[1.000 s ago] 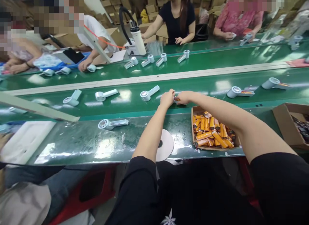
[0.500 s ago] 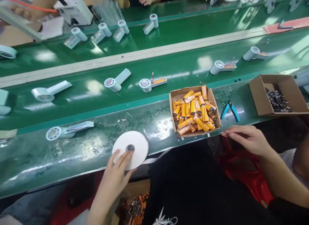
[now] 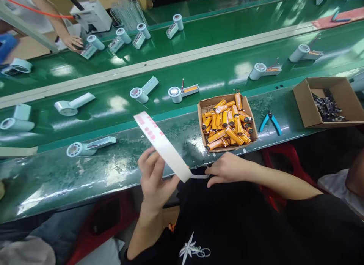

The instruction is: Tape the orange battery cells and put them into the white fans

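Observation:
My left hand [image 3: 156, 177] grips a wide roll of white tape [image 3: 163, 145], lifted off the bench and turned edge-on, with red marks on its rim. A short strip of tape [image 3: 199, 176] runs from the roll's lower end to my right hand [image 3: 227, 170], whose fingers pinch its end in front of the bench edge. Just beyond my right hand sits a cardboard tray [image 3: 202, 138] of orange wrapped battery cells [image 3: 227, 122]. Left of the roll, a pale blue fan housing with a handle [image 3: 82, 149] lies on the bench.
Cyan-handled cutters [image 3: 270, 123] and a cardboard box [image 3: 308, 109] of small dark parts lie to the right. Several pale blue fan housings [image 3: 175, 94] stand on the green belt [image 3: 113, 101] beyond. Across it, a co-worker's hand [image 3: 72, 43] touches another housing.
My left hand has raised the tape roll from the bench and tipped it on edge. My right hand has come leftward to the strip's end. A co-worker's hand has appeared at the far left.

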`<state>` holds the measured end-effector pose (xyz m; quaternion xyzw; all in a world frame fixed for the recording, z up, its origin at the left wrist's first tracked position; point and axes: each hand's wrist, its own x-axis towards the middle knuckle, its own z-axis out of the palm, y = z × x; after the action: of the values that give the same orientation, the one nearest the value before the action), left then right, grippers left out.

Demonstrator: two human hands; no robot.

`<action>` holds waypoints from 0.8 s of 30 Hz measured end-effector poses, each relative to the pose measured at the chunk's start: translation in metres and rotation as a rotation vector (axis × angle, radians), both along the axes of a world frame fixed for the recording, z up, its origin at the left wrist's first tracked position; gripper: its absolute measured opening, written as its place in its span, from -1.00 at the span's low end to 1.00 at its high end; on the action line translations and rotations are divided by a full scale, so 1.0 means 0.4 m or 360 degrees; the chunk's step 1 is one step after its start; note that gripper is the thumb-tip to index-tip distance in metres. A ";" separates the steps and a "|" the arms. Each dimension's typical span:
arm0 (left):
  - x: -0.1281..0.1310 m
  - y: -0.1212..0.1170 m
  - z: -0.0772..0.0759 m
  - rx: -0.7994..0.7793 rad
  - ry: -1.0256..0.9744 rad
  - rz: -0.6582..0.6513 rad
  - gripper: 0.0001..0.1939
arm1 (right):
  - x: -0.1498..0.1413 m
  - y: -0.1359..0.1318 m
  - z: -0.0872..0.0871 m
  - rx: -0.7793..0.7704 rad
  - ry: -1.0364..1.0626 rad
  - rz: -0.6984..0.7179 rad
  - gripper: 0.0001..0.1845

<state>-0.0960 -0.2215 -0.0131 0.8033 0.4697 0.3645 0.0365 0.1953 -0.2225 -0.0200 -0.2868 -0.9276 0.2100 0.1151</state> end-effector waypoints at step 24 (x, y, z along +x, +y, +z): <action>0.077 -0.011 -0.013 0.0178 0.0425 -0.0070 -0.23 | 0.080 0.046 0.156 -0.0508 0.0786 -0.0654 -0.47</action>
<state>-0.0652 -0.2258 -0.0182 0.8554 0.4316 0.2791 -0.0633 0.2271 -0.2040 0.0424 -0.4224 -0.7502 0.3876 0.3294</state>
